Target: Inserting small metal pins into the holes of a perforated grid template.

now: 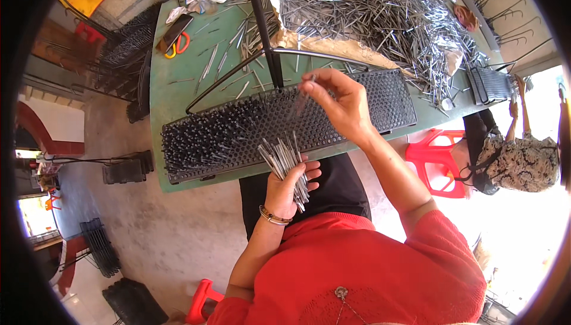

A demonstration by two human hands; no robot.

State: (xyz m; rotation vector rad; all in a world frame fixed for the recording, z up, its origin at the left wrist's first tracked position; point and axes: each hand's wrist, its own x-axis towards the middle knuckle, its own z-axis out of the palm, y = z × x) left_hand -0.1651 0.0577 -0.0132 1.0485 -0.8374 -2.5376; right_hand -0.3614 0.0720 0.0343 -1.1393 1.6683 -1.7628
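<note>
My left hand [285,191] is closed around a bundle of thin grey metal rods [278,157], whose upper ends fan out near the front edge of a long black perforated rack [351,111]. Above the middle of that rack, my right hand [339,102] pinches a thin metal rod [301,104] between thumb and fingertips; the rod is smeared by motion. Upright rods [205,129] crowd the holes in the rack's left part. Holes toward the right show without rods. A black metal frame [270,51] rises from behind the rack.
A large heap of rods [369,10] lies on brown paper at the back of the green table [169,99]. Orange-handled scissors [178,45] and loose rods lie at left. Another person [517,158] works at right, beside a red stool [437,164].
</note>
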